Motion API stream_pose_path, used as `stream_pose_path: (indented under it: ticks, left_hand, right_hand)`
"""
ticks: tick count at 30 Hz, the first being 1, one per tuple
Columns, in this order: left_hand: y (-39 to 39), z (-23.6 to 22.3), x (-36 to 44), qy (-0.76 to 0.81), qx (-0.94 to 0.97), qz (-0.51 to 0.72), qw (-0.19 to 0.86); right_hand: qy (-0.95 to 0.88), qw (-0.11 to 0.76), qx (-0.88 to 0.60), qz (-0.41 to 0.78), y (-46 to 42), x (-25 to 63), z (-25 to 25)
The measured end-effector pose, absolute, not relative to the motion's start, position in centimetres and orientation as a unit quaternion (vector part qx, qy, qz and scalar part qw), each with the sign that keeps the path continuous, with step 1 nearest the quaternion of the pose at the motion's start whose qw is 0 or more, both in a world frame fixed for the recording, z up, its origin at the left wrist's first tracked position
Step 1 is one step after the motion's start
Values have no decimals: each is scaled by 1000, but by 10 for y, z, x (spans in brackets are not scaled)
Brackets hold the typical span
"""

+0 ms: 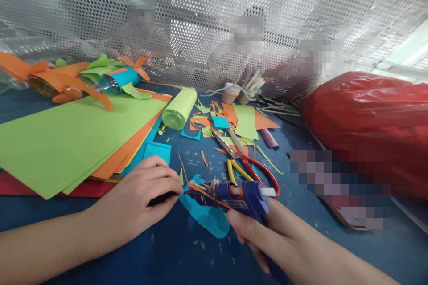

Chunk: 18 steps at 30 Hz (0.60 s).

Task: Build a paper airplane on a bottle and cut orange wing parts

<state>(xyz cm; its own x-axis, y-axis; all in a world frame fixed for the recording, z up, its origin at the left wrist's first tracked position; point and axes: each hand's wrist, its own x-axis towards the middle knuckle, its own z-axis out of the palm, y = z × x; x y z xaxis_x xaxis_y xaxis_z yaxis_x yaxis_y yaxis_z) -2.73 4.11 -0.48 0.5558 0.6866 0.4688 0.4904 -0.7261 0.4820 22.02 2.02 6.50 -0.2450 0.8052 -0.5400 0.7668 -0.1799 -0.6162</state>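
My right hand is wrapped round a blue glue gun whose nozzle points left, low over the blue table. My left hand is closed with its fingertips pinching a small dark object just in front of the nozzle; I cannot make out what it is. A teal paper cut-out lies under the gun between both hands. An orange paper strip runs across the gun's front.
A stack of green, orange and teal paper sheets lies at left. Behind are paper-wrapped bottles, a green-wrapped tube, red-handled scissors, paper scraps, cups with sticks, and a red bag at right. A perforated metal screen closes the back.
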Motion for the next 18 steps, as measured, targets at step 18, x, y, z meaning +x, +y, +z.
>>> stream_pose_path:
  ticks: [18]
  left_hand:
    - [41,-7,-28,339,869,331,139]
  right_hand:
    - [-683,72,-620,378,22,237,47]
